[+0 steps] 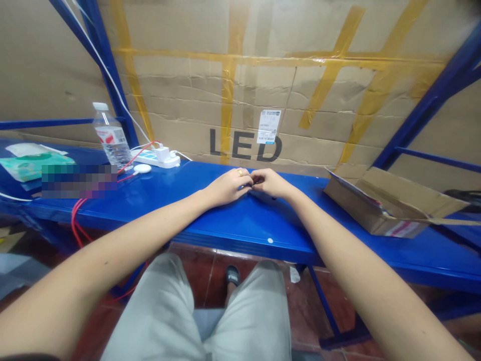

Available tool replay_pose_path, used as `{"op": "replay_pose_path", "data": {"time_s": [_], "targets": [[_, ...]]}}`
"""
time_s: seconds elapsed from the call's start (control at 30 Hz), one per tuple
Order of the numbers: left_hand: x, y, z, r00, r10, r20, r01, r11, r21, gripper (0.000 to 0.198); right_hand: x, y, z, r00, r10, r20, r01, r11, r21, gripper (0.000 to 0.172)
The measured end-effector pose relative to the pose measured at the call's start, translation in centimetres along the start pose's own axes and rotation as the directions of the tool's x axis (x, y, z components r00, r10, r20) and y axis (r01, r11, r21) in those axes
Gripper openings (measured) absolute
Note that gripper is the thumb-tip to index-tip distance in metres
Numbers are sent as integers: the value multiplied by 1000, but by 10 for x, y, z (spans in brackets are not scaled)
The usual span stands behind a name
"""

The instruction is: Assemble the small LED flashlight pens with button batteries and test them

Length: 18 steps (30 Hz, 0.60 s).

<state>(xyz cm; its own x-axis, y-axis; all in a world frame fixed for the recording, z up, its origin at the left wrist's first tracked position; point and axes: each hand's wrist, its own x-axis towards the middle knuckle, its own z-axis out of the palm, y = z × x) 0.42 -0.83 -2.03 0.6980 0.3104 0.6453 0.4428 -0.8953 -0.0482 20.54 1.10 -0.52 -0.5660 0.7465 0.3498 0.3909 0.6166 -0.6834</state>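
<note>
My left hand (230, 186), with a ring on one finger, rests low over the blue tabletop (229, 225). Its fingertips meet those of my right hand (271, 182) near the middle of the table. Both hands are closed, with fingers bent and pinched together. Something small and dark (257, 180) shows between the fingertips, too small and too covered to name. A dark bit also shows just under my right hand. A small white round spot (270, 240) lies near the table's front edge.
An open cardboard box (379, 205) stands on the right. To the left are a water bottle (111, 138), a white power strip (158, 158), a white round charger (142, 169), red cables (77, 215) and a green tissue pack (35, 163). Large taped cardboard (180, 100) rises behind.
</note>
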Motion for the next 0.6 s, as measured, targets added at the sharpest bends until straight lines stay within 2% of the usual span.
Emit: {"op": "replay_pose_path", "data": {"time_s": [0.17, 0.33, 0.43, 0.5, 0.6], "targets": [[0, 2, 7, 996, -81, -20, 83, 990, 111, 22, 1, 6, 0, 995, 35, -90, -33, 999, 19, 15], [1, 5, 4, 986, -169, 13, 170, 985, -43, 12, 2, 9, 0, 998, 39, -56, -39, 999, 12, 16], [0, 3, 0, 965, -264, -7, 260, 953, -156, 7, 2, 11, -1, 996, 60, -72, -55, 996, 68, 18], [0, -1, -1, 945, -326, -27, 318, 934, -162, 7, 2, 11, -2, 994, 69, -84, -61, 993, 96, 19], [-2, -10, 0, 950, -312, 9, 312, 948, -61, 8, 1, 8, -5, 994, 79, -79, -71, 993, 98, 19]]}}
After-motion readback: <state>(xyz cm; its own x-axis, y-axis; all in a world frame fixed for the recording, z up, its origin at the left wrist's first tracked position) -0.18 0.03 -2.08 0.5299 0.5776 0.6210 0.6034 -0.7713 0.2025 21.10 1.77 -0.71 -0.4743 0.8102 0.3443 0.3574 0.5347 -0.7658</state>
